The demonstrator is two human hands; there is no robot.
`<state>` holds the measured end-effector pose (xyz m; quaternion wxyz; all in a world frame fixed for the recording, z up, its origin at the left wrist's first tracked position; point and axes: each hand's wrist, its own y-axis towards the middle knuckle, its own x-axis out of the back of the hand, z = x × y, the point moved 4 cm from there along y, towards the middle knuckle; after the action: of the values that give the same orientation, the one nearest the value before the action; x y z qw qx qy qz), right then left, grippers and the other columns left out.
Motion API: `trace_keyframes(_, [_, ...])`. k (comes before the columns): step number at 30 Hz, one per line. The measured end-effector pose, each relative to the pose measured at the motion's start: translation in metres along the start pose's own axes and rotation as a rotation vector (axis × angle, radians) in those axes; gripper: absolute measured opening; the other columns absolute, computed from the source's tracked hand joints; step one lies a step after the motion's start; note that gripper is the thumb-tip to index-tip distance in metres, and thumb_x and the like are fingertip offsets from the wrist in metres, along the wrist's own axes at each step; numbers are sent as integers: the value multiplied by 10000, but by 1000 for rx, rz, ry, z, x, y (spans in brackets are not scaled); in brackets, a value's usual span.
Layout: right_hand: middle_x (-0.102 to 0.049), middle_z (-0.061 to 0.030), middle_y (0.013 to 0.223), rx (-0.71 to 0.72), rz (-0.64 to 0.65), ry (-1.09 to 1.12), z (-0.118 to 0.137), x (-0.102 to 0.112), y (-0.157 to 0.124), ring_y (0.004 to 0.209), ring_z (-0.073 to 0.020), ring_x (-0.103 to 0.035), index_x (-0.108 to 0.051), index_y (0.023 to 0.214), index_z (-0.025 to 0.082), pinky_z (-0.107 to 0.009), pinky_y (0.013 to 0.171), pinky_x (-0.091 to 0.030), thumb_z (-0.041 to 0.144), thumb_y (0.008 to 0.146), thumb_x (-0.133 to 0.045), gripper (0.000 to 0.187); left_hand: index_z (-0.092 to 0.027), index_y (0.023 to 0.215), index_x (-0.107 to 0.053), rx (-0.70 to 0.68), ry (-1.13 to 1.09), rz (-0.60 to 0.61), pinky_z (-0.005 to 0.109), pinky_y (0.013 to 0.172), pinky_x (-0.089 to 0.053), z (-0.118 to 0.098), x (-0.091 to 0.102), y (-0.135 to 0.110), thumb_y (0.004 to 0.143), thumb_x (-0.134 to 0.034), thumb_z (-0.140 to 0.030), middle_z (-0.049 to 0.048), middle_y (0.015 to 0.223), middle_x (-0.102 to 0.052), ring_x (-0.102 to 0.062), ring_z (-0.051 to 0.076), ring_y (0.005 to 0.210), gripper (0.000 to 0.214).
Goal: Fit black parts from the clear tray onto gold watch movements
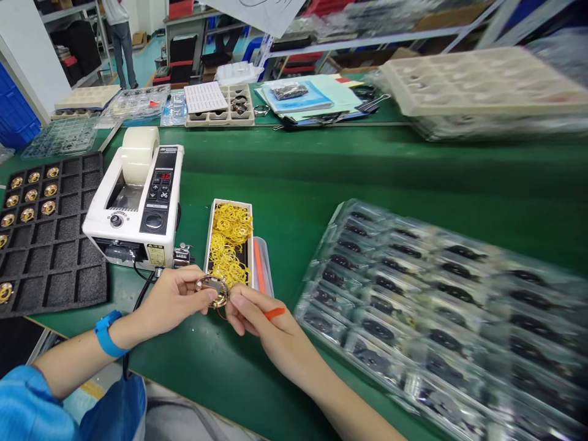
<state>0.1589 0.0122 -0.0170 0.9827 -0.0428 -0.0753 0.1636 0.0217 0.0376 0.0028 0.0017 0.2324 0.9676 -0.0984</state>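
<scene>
My left hand (177, 300) pinches a round gold-rimmed watch case (212, 292) with a dark grey middle, between thumb and fingers. At the right edge of the case, my right hand (257, 312) is closed, its fingertips touching or nearly touching the rim. An orange tool (274, 313) pokes out behind the right thumb; its working end is hidden by the fingers. Just beyond both hands stands a white box (252, 211) filled with yellow plastic rings (229, 236).
A white tape dispenser (98, 220) stands left of the box. A black foam tray (68, 288) with several gold watch cases lies far left. On the right is a clear blister tray (342, 306) of dark parts. Papers (316, 101) and a beige tray (482, 76) sit at the back.
</scene>
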Motion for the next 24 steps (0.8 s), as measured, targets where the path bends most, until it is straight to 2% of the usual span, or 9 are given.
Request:
trace_keyframes(4, [-400, 38, 560, 12, -18, -46, -1, -1, 0, 527, -124, -364, -415, 606, 231, -266, 513, -306, 710, 855, -422, 540, -150, 624, -546, -32, 43, -21, 222, 513, -355, 1, 1, 0, 767, -659, -348, -42, 648, -432, -459, 68, 536, 269])
trace_keyframes(7, [-369, 55, 555, 1, -34, -72, -3, -2, 1, 508, -109, -321, -417, 628, 229, -254, 490, -264, 609, 859, -486, 451, -154, 593, -535, -71, 82, -48, 223, 525, -360, 2, 1, 0, 769, -650, -321, -35, 638, -435, -446, 80, 562, 269])
trace_keyframes(11, [-359, 58, 547, 7, -55, -83, -4, -3, 2, 503, -105, -312, -411, 619, 229, -249, 486, -253, 522, 858, -490, 387, -155, 567, -538, -102, 84, -91, 228, 535, -354, 2, 1, 0, 767, -656, -330, -30, 619, -444, -440, 88, 571, 291])
trace_keyframes(18, [-351, 57, 520, -41, -97, -71, 0, -1, 3, 481, -104, -298, -434, 594, 225, -250, 472, -246, 589, 822, -511, 437, -173, 661, -516, -23, -1, -76, 208, 468, -325, 8, 2, 1, 770, -668, -414, -58, 519, -466, -393, 67, 458, 305])
trace_keyframes(21, [-357, 44, 494, -77, -147, -44, -4, 4, 3, 483, -111, -317, -440, 537, 220, -254, 479, -266, 687, 781, -525, 534, -165, 654, -537, -173, 229, -203, 205, 480, -349, 6, 7, -2, 824, -609, -303, -40, 563, -470, -438, 81, 505, 231])
trace_keyframes(24, [-384, 32, 480, -135, -99, 80, -12, 2, 2, 474, -112, -318, -543, 563, 200, -255, 470, -266, 772, 739, -519, 599, -142, 745, -618, -525, 657, -317, 222, 530, -416, -1, 5, -12, 881, -520, -181, 6, 649, -528, -516, 115, 599, 172])
